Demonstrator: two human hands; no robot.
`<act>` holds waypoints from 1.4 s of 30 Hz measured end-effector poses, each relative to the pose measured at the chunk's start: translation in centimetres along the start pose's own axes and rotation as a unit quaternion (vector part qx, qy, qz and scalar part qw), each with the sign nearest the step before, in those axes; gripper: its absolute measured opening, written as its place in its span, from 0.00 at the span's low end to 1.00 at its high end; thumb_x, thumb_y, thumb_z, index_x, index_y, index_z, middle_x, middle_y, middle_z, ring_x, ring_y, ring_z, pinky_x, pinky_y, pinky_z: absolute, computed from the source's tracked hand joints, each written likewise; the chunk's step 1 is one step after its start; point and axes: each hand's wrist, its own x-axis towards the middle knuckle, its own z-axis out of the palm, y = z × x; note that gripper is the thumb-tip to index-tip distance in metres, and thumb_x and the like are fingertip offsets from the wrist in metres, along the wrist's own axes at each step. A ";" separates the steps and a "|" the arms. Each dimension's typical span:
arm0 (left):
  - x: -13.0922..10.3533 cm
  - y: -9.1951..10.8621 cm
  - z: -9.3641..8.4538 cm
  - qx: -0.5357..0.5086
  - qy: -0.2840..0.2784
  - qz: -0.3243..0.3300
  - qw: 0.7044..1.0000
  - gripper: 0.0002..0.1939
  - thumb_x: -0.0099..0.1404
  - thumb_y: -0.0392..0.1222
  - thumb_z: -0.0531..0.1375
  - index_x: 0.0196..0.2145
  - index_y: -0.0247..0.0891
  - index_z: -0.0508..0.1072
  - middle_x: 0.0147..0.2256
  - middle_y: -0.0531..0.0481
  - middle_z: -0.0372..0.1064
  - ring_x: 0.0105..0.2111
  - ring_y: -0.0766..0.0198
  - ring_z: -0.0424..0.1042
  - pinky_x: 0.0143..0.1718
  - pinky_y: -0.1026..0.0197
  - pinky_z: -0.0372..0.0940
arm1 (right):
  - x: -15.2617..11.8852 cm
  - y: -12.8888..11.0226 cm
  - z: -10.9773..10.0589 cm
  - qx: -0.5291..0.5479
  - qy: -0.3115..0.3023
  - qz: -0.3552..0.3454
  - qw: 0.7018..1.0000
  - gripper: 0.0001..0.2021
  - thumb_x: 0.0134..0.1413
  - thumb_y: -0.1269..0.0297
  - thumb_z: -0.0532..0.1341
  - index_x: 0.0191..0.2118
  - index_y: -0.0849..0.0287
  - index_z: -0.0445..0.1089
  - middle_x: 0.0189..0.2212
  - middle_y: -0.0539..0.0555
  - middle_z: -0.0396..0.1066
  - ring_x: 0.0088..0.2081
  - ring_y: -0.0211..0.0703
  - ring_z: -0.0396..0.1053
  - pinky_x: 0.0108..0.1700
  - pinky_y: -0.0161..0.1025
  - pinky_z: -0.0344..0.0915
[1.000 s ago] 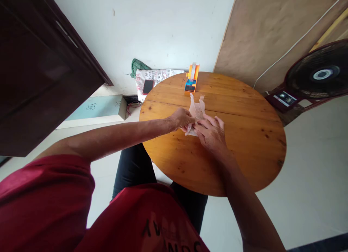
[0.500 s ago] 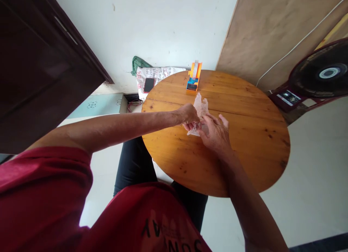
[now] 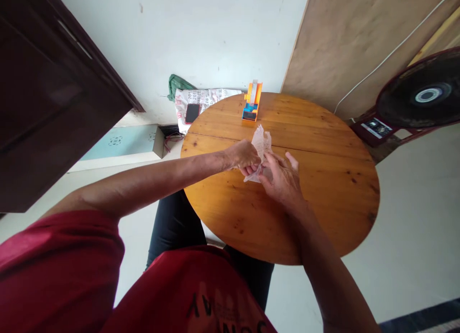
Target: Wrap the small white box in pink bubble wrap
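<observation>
A crumpled, translucent sheet that looks like bubble wrap (image 3: 263, 140) lies between my two hands above the wooden table (image 3: 323, 189). My left hand (image 3: 245, 156) has its fingers curled in and closed on the sheet's left side. On the right side, my right hand (image 3: 283, 177) grips the sheet with thumb and forefinger, its little finger lifted away. Whether anything is wrapped inside cannot be seen. Just beyond the sheet stands an orange and blue tape dispenser (image 3: 252, 103) with a roll of clear tape.
Left of the table, a dark phone (image 3: 192, 113) rests on a printed white bag (image 3: 212, 96), with a green bag (image 3: 178, 86) behind. A wall (image 3: 187, 36) borders the far side. A large round black object (image 3: 424, 93) stands at the right.
The whole view has shifted slightly. Both hands stay at the sheet, with the right thumb and forefinger slightly farther apart.
</observation>
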 end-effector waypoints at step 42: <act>4.0 -10.6 2.9 0.338 0.263 0.582 0.691 0.14 0.72 0.40 0.52 0.46 0.33 0.75 0.46 0.39 0.71 0.45 0.54 0.66 0.46 0.53 0.63 | -2.4 2.0 -2.5 0.135 0.018 0.234 0.963 0.08 0.57 0.58 0.62 0.39 0.54 0.73 0.52 0.61 0.70 0.62 0.55 0.64 0.54 0.52 0.70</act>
